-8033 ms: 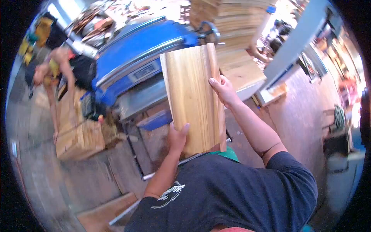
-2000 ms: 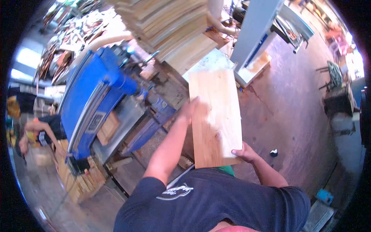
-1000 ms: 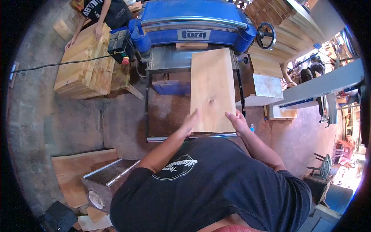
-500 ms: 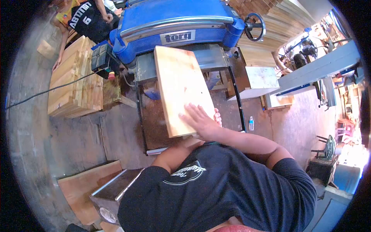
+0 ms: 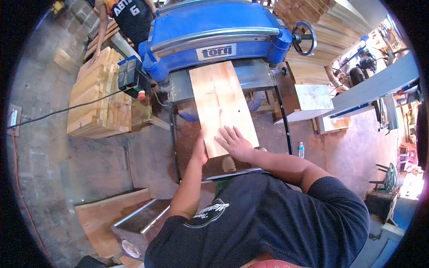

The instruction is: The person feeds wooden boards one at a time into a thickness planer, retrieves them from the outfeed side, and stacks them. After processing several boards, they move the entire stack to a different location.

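A pale wooden board [image 5: 219, 98] lies lengthwise in front of me, its far end on the metal bed [image 5: 254, 73] of a blue thickness planer [image 5: 214, 27]. The board shows a dark knot near its right edge. My left hand [image 5: 201, 148] holds the board's left edge near the close end, with its fingers partly hidden beneath. On the board's top face, close to the near end, my right hand [image 5: 234, 142] rests flat with fingers spread.
Stacked boards [image 5: 96, 100] stand at the left beside a switch box [image 5: 132, 76], whose cable crosses the floor. Another person's arm [image 5: 102, 33] reaches to that stack. A handwheel [image 5: 304, 39] juts from the planer's right side. A plastic bottle [image 5: 301, 150] stands on the right.
The board has come down from a raised tilt and lies flatter on the planer bed. My left hand has moved from beneath it to its left edge. My right hand stays on top.
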The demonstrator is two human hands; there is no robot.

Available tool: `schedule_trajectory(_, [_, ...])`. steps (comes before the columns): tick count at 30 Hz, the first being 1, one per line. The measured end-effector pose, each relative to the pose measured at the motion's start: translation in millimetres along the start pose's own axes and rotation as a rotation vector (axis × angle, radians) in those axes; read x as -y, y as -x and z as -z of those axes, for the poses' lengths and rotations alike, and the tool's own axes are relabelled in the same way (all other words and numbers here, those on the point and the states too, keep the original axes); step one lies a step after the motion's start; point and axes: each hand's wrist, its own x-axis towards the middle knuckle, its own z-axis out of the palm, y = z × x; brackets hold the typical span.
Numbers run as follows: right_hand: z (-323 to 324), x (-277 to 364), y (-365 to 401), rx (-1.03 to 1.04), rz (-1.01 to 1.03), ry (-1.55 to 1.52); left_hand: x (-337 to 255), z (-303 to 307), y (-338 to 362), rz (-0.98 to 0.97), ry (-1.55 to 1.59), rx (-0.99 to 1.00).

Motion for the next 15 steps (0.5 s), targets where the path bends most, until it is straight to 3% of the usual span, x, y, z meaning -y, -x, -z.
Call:
schedule_trajectory(2, [3,-5,-10,0.042,-0.023,0.022,4,-3,-26,-0.256,-0.653,-0.447])
schedule_trajectory(4, [0,-15,-24,0.042,-0.040,0.033,-5,-27,-36,-0.344,-0.611,-0.498])
schedule_trajectory(6, [-7,-29,-41,0.043,-0.061,0.045,-11,-23,-57,-1.037,-1.218,-0.563])
schedule_trajectory(7, [-13,-37,-52,0.030,-0.061,0.079,-20,-32,-58,-1.201,-1.396,-0.513])
schedule_trajectory(8, [-18,-45,-61,0.019,-0.060,0.112,-29,-42,-60,-1.203,-1.398,-0.504])
schedule_trajectory(10, [-16,-56,-81,0.031,-0.073,0.120,-43,-55,-68,-1.032,-1.597,-0.172])
schedule_trajectory(12, [-19,-63,-99,0.144,-0.100,0.182,-49,-56,-77,-1.053,-1.659,-0.152])
schedule_trajectory(15, [-19,-71,-103,0.061,-0.088,0.122,-55,-58,-89,-1.094,-1.777,-0.104])
